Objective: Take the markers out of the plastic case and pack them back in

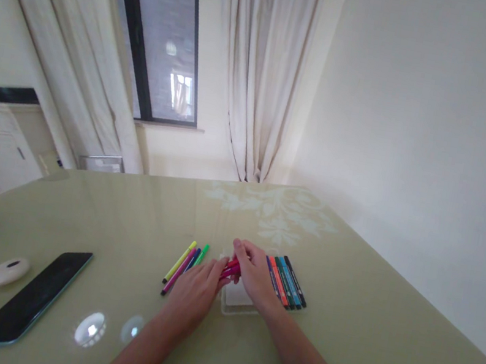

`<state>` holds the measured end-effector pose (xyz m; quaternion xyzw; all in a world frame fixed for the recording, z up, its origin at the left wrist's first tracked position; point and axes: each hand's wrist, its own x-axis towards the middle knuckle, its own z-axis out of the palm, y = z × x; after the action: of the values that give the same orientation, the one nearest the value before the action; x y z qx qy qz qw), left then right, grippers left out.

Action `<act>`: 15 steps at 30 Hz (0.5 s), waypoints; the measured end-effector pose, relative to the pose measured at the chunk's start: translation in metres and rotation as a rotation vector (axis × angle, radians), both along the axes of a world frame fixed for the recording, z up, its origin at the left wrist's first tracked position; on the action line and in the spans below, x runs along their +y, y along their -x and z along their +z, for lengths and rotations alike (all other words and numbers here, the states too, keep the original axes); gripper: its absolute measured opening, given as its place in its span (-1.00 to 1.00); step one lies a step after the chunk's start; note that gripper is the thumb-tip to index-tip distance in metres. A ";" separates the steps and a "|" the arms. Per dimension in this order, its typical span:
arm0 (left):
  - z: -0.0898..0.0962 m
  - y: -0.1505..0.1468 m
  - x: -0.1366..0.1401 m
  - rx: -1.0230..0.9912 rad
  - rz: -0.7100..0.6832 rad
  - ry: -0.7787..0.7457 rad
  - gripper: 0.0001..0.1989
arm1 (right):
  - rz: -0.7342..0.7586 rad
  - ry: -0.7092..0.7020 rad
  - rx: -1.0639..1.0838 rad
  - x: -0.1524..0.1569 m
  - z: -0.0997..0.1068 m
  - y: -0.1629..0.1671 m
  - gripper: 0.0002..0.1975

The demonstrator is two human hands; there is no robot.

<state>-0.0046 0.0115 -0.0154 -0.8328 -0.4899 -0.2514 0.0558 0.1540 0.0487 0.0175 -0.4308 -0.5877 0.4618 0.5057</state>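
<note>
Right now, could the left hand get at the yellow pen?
Probably yes: the yellow pen lies uncovered left of the left hand; the magenta pen and blue pen between lie low. That hand's fingers hold reddish pens, though, and likely need freeing first.

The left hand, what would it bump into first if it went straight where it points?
The left hand would probably meet the pinkish-red pens at its fingertips, then the right hand; exact depth is hard to tell.

The gripped markers are red and magenta, the table olive-green with a pale leafy pattern.
</note>
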 end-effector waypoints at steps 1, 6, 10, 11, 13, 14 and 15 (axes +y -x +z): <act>0.001 0.003 0.002 0.001 0.033 0.026 -0.61 | -0.007 0.023 0.026 0.004 0.000 -0.005 -0.44; 0.014 0.032 0.012 0.060 0.407 0.215 -0.59 | -0.291 -0.071 -0.228 0.031 -0.001 -0.054 -0.38; 0.014 0.061 0.018 0.109 0.598 0.239 -0.62 | -0.405 -0.098 -0.775 0.041 -0.007 -0.078 -0.41; 0.013 0.066 0.019 0.124 0.613 0.246 -0.63 | -0.394 -0.090 -0.859 0.041 -0.009 -0.078 -0.42; 0.011 0.072 0.021 0.149 0.609 0.252 -0.61 | -0.378 -0.121 -0.972 0.041 -0.012 -0.076 -0.44; 0.011 0.072 0.021 0.148 0.590 0.243 -0.60 | -0.374 -0.149 -1.012 0.040 -0.013 -0.073 -0.45; 0.011 0.071 0.020 0.139 0.569 0.228 -0.58 | -0.370 -0.173 -1.046 0.040 -0.014 -0.071 -0.46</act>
<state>-0.0760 0.0316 -0.0046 -0.6783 -0.7235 -0.1115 0.0635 0.2252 0.0886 0.0032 -0.6556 -0.7104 0.0403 0.2529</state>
